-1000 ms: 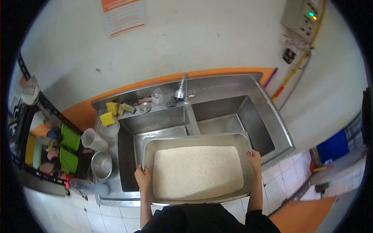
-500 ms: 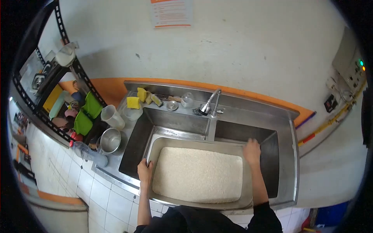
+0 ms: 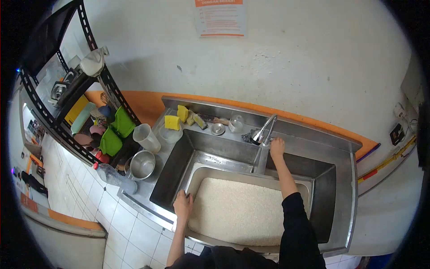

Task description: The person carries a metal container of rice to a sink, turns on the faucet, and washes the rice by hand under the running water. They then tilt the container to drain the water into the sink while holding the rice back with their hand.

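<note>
Left hand (image 3: 182,205) is clamped on the near-left corner of the big steel tray (image 3: 197,172), fingers curled over the rim and thumb on the outer lip. The tray sits across the double sink (image 3: 172,168), mostly over the left basin with its right end riding the divider, and it is filled nearly edge to edge with a thick bed of white rice (image 3: 239,210). Right hand (image 3: 277,146) is up at the far side, on the base of the tap (image 3: 264,131); the fingers look closed around the handle there, though exactly how tight I cannot tell from this angle.

That tray looks heavy: sheet steel, stiff, with a deep load of grain that will slide as one mass if a corner dips. One hand on a corner looks good only for steadying, not lifting. The rolled rim on the two short ends is the place to grip, both hands, kept level. The metal could get slick once wet.

Along the far ledge sit yellow sponges (image 3: 172,122) and a small glass (image 3: 236,123); on the tabletop to the left stand a plastic jug (image 3: 146,137) and a steel bowl (image 3: 143,164), well apart from the tray
</note>
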The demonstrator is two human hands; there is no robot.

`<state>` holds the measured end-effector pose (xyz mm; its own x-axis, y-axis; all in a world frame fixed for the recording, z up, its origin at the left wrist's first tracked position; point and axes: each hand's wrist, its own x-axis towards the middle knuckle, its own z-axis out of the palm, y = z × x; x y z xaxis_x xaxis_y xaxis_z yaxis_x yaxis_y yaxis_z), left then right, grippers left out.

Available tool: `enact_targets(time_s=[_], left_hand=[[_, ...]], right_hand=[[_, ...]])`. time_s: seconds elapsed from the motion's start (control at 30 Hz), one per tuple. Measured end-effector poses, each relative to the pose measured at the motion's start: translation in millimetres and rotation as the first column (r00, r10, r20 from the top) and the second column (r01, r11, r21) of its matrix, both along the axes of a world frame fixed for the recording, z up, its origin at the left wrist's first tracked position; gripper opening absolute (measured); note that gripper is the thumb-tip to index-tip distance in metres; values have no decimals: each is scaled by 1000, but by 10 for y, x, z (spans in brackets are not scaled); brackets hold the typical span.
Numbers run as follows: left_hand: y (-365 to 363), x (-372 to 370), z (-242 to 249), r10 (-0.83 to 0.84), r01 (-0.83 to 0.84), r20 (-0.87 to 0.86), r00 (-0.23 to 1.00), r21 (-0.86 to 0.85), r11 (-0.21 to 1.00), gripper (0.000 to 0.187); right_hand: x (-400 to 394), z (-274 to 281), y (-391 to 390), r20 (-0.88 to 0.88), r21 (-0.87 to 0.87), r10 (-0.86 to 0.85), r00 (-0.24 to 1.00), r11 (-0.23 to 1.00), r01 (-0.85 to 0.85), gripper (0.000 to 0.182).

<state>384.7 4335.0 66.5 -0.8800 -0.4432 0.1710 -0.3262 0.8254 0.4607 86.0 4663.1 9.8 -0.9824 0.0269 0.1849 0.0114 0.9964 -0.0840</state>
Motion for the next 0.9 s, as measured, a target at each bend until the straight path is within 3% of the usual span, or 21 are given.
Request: enact_targets(time_s=[0.13,0.2,0.23,0.33,0.37,0.4,0.43,0.47,0.5,0.53,0.57,0.63,0.7,0.77,0.8,0.87,0.9], left_hand=[[-26,-10,-20,-29,29,-12,1000,38,999,25],[-87,-13,-8,-90,88,17,996,94,992,27],[-136,-7,-8,-150,142,45,988,145,979,30],[-274,-53,-215,-190,181,9,982,260,949,35],[-288,-29,-278,-198,186,19,980,265,946,35],[-299,-26,-310,-220,222,-34,975,227,948,35],[-318,-41,-320,-243,256,-93,966,187,948,35],[-345,-61,-324,-248,263,-97,964,190,946,35],[-368,-57,-337,-281,297,-100,954,230,927,35],[-363,-63,-324,-310,328,-107,945,269,905,35],[-365,-76,-308,-309,327,-109,945,277,903,35],[-382,-69,-204,-351,338,-35,936,371,865,39],[-404,-77,-250,-351,337,-29,936,364,868,39],[-399,-93,-305,-359,346,-32,933,357,868,38],[-406,-91,-309,-366,355,-38,930,353,866,39],[-409,-91,-341,-392,381,-44,919,356,853,40],[-405,-97,-350,-403,416,-106,909,278,866,43]], right_hand=[[35,42,-140,27,165,-11,1000,986,6,20],[10,-187,-145,146,-96,-110,983,988,125,18],[53,-295,-154,147,-93,-109,983,988,123,18],[127,-268,-157,78,79,-53,996,996,47,18],[-6,-74,-149,364,1,60,929,998,-64,23],[-30,103,-160,603,-109,182,777,983,-145,31],[46,178,-205,564,-582,299,770,805,115,39],[114,254,-274,469,-867,380,797,368,335,48],[227,330,-342,151,-968,548,823,-86,235,50],[345,461,-411,-211,-835,549,809,-531,142,52],[442,617,-469,-206,-839,551,809,-525,143,52],[655,900,-583,-330,-482,396,857,-851,208,57],[689,856,-542,-368,-578,383,847,-808,114,47],[700,906,-433,-182,-808,398,899,-582,94,25],[768,1000,-394,-138,-918,369,919,-397,22,31],[850,1099,-270,-83,-930,378,922,-363,65,29],[893,1163,-211,-30,-937,402,915,-331,115,27]])
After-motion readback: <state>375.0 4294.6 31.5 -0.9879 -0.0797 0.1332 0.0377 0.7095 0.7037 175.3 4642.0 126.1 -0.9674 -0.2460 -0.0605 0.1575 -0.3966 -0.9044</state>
